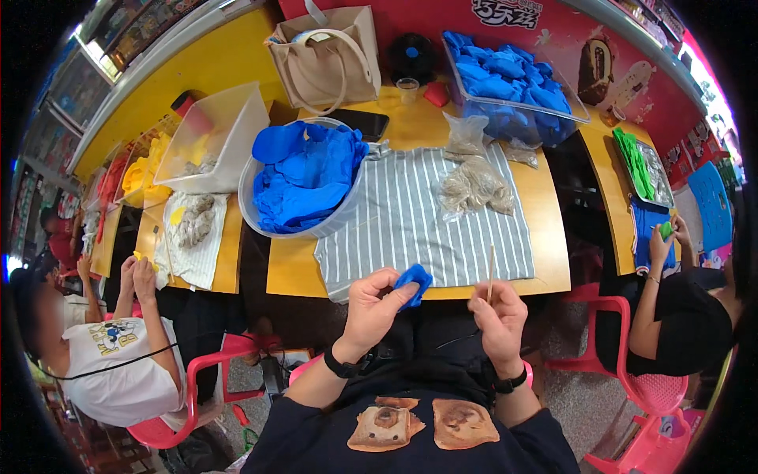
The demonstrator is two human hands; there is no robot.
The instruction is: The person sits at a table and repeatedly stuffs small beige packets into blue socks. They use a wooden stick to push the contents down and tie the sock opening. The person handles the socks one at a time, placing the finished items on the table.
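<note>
My left hand (374,308) pinches a small bunched piece of blue fabric (416,283) between thumb and fingers, just off the table's front edge. To its right, my right hand (501,317) grips a thin wooden stick (491,266) that points upward, apart from the fabric. Before me a grey-and-white striped cloth (408,219) covers much of the tabletop. On the cloth lie clear plastic bags of beige stuffing-like material (477,186). A round translucent tub (251,216) heaped with blue fabric pieces (305,178) stands at the cloth's left side.
A clear bin (568,118) of stuffed blue pieces stands at the back right. Behind are a canvas tote bag (331,59), a dark phone (362,122), a black fan (411,54) and a plastic cup (407,90). People (118,355) work at tables on both sides.
</note>
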